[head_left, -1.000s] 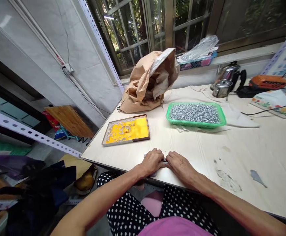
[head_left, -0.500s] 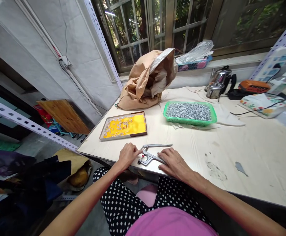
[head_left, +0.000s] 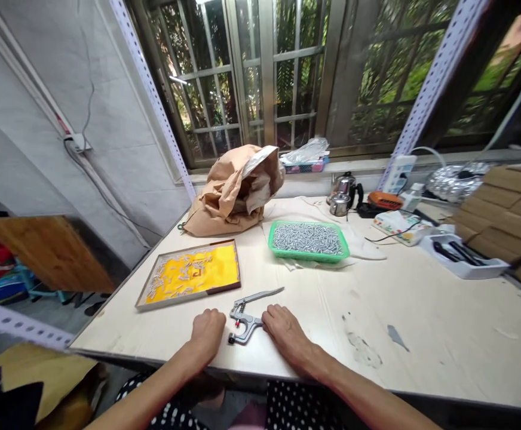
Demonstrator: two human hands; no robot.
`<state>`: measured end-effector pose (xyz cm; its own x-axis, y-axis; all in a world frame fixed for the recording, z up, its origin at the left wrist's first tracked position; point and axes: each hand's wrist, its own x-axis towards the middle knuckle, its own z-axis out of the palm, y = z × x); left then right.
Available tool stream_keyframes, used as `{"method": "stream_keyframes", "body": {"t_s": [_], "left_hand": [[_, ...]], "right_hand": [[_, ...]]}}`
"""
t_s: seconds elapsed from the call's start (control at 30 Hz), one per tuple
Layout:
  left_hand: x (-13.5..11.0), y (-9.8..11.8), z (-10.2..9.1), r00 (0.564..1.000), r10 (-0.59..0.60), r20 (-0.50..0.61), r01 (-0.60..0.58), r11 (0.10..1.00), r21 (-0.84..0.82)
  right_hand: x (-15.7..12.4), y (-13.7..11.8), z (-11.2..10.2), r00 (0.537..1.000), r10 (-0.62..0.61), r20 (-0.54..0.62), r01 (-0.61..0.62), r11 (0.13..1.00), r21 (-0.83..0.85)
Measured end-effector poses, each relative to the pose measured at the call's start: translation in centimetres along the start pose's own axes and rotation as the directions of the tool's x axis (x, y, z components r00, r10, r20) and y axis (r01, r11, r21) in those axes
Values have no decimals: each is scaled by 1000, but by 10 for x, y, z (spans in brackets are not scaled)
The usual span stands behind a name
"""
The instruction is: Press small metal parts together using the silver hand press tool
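Observation:
A grey metal hand press tool [head_left: 248, 313] with open handles lies on the pale table [head_left: 422, 310] near its front edge. My left hand [head_left: 208, 329] rests curled on the table just left of the tool, with nothing visible in it. My right hand [head_left: 282, 329] lies flat on the table right of the tool, its fingers over the lower handle. Beyond them sits a shallow framed tray [head_left: 187, 276] with a yellow lining and several small metal pieces. A green basket [head_left: 309, 240] full of small metal pieces stands further back.
A crumpled brown paper sack [head_left: 233, 192] stands at the back by the window. Kettles [head_left: 342, 196], an orange device [head_left: 385, 200], cables, a white tray [head_left: 463, 260] and cardboard [head_left: 509, 210] crowd the back right. A perforated metal post [head_left: 152, 95] rises at the left.
My hands moved apart and uncovered the press tool, which now lies between them. The view lifted and pulled back, showing more window and the right side of the table.

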<state>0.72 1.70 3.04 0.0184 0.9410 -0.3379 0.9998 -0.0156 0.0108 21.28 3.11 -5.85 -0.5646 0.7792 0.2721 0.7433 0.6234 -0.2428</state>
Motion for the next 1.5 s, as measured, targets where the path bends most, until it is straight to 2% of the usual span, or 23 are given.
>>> {"method": "stream_keyframes", "body": {"t_s": [0.1,0.2,0.23,0.27,0.33,0.37,0.43,0.47,0.53,0.57,0.6,0.67,0.73,0.83,0.93,1.07,1.23,1.33,1.43,1.5], "left_hand": [[6,7,-24,999,16,-44,-10,993,119],[25,37,-67,969,120,-217,-103,991,91],[33,50,-84,936,166,-311,-152,986,69],[41,63,-102,886,216,-412,-216,975,46],[57,82,-135,769,237,-594,-297,955,-3],[65,87,-148,721,240,-650,-321,947,-7],[79,81,-165,672,224,-706,-317,948,-1],[86,70,-168,675,211,-708,-295,956,4],[98,37,-161,723,149,-675,-203,979,-1],[103,16,-152,771,96,-629,-135,991,-14],[106,-6,-142,821,24,-570,-50,998,-31],[109,-47,-116,924,-123,-361,111,992,-56],[107,-79,-90,953,-182,-243,172,983,-61],[102,-103,-56,970,-194,-147,185,980,-73],[97,-107,-36,981,-164,-101,156,985,-78],[97,-103,-22,988,-97,-118,89,993,-75],[104,-102,-19,986,-64,-151,49,994,-96],[97,-97,-23,981,-45,-188,20,991,-136],[73,-82,-23,980,-52,-192,-10,951,-308],[51,-65,-16,992,-67,-110,-5,836,-548]], "right_hand": [[4,5,9,998,46,-53,-46,999,-3],[6,8,14,994,50,-93,-53,998,-29],[6,8,14,994,44,-98,-48,998,-38],[5,8,14,994,35,-101,-39,998,-43],[5,9,15,995,14,-102,-19,999,-45],[5,10,16,995,6,-103,-11,999,-50],[5,12,20,993,-2,-118,-7,997,-76],[5,13,23,992,-6,-129,-6,996,-89],[4,14,29,988,-13,-154,-3,995,-103],[4,14,31,986,-16,-163,0,995,-100],[3,14,32,986,-22,-168,6,996,-93],[3,14,31,985,-38,-170,25,997,-78],[3,13,27,983,-51,-175,39,997,-69],[3,12,21,979,-62,-192,50,996,-71],[4,11,18,981,-73,-179,61,995,-74],[5,13,18,989,-52,-138,47,998,-34],[7,15,19,993,-42,-109,44,999,20],[8,16,15,996,-48,-78,50,998,22],[8,17,7,997,-78,-20,79,997,20],[7,18,1,995,-101,21,101,995,13]]}}
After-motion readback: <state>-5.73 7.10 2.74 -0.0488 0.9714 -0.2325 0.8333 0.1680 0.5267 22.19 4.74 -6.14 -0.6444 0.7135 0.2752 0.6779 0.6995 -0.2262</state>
